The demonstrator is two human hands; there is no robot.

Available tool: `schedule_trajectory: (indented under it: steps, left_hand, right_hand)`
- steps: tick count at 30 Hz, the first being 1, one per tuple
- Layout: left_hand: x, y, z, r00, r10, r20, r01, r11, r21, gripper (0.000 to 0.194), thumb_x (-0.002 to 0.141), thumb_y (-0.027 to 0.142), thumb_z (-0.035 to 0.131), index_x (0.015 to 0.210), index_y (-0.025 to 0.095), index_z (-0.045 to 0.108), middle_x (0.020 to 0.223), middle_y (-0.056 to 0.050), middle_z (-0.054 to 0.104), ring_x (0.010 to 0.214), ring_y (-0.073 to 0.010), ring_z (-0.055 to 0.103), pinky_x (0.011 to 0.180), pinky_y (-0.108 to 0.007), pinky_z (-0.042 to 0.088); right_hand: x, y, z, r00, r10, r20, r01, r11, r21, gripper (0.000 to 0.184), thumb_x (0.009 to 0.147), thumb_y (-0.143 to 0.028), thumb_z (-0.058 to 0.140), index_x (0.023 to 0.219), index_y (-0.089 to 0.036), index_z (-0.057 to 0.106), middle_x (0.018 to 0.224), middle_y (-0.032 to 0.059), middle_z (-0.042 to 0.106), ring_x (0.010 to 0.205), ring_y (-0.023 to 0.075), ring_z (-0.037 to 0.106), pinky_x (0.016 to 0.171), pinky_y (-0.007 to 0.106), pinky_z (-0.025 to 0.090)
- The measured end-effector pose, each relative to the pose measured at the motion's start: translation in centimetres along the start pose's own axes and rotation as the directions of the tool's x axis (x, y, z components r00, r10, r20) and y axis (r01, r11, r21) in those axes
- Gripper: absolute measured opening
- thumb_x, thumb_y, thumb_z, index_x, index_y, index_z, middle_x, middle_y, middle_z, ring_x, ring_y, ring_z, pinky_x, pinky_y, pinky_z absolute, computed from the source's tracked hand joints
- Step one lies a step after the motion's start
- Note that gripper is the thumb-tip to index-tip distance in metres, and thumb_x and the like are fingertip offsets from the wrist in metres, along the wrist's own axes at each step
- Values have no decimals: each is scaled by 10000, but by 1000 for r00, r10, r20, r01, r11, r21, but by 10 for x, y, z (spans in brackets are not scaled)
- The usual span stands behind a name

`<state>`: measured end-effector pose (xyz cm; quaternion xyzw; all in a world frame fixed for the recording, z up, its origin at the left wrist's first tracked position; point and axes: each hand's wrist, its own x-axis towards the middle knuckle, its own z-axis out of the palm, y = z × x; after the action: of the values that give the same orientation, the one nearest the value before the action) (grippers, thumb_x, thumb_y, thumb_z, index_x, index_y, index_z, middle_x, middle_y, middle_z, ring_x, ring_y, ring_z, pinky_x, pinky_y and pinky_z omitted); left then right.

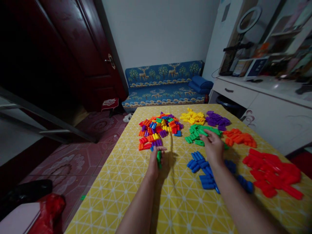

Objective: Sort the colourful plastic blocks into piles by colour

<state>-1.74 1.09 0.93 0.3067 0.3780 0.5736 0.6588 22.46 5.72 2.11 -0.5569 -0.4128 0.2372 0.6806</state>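
Observation:
My left hand (156,159) is closed around a green plastic block (159,157), just in front of a mixed pile of coloured blocks (159,128). My right hand (213,146) reaches forward with fingers curled down at the near edge of the green pile (198,133); whether it holds a block is hidden. Sorted piles lie around it: yellow (193,117), purple (216,119), orange (239,137), red (273,172) and blue (203,169), the blue partly under my right forearm. All lie on a table with a yellow patterned cloth (175,195).
A blue patterned sofa (163,84) stands behind the table. A white cabinet (268,104) with shelves and a ring light is at the right. A dark red door (92,55) and tiled floor are at the left, with a red bag (48,208) near the bottom left.

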Motion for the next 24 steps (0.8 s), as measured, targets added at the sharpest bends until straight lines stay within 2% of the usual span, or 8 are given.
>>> schedule_trajectory:
  steps: [3,5,8,10,13,15,19,24]
  left_hand:
    - [0,5,-1,996,37,82,-17,973,-229,514,725,529,701,1066,146,667,810,-14,561,626,-101,495,556,-214,407]
    - [2,4,-3,990,56,131,-11,947,-322,472,697,355,698,1122,154,662,915,-41,588,735,-129,548,673,-247,468]
    - [5,-1,-6,990,52,128,-9,948,-317,526,603,132,645,1128,158,675,966,-38,596,773,-124,560,743,-257,471]
    - [7,-4,-7,995,47,92,-22,967,-254,577,563,61,634,1129,165,683,952,-22,602,766,-114,573,757,-253,464]
    - [5,-3,-5,996,44,73,-32,988,-151,583,596,67,713,1166,186,675,950,-16,635,830,-139,627,806,-270,470]
    - [1,-2,-3,996,46,76,-38,994,-102,559,627,116,783,1170,189,675,934,-21,663,852,-155,649,814,-280,482]
    - [-4,-3,-2,996,30,83,-24,997,-70,496,616,197,871,1081,167,703,881,-37,710,795,-163,674,794,-300,512]
    - [4,-8,-10,995,96,-16,-97,995,-14,470,570,247,909,994,152,729,827,-38,730,717,-140,671,719,-264,516]
  right_hand:
    - [22,10,-13,998,-23,-58,21,1000,-23,619,694,-375,688,1254,-134,578,1305,213,598,1056,291,672,915,484,537]
    - [16,10,-14,998,-38,-60,34,997,-68,663,718,-383,682,1321,-157,523,1367,212,550,1119,299,645,904,482,544]
    - [-19,0,-1,997,-79,6,79,989,-122,604,775,-414,650,1316,-175,526,1277,178,611,1116,292,642,831,437,572]
    - [-49,-10,13,987,-58,148,81,985,-155,504,809,-430,622,1240,-172,581,1114,142,684,988,264,682,762,388,577]
    - [-89,-25,35,900,-2,435,88,980,-177,398,832,-419,605,1151,-181,628,1021,106,708,781,204,687,650,320,558]
    - [-105,-30,46,846,-20,533,144,971,-192,363,819,-375,634,1132,-193,640,1062,99,691,774,187,674,638,301,547]
    - [-113,-29,51,851,-79,520,237,940,-244,263,785,-254,655,1039,-192,677,999,84,673,830,198,653,706,314,537]
    - [-110,-17,42,806,52,590,122,960,-251,95,809,-280,622,815,-196,665,772,41,690,698,187,655,640,300,512]
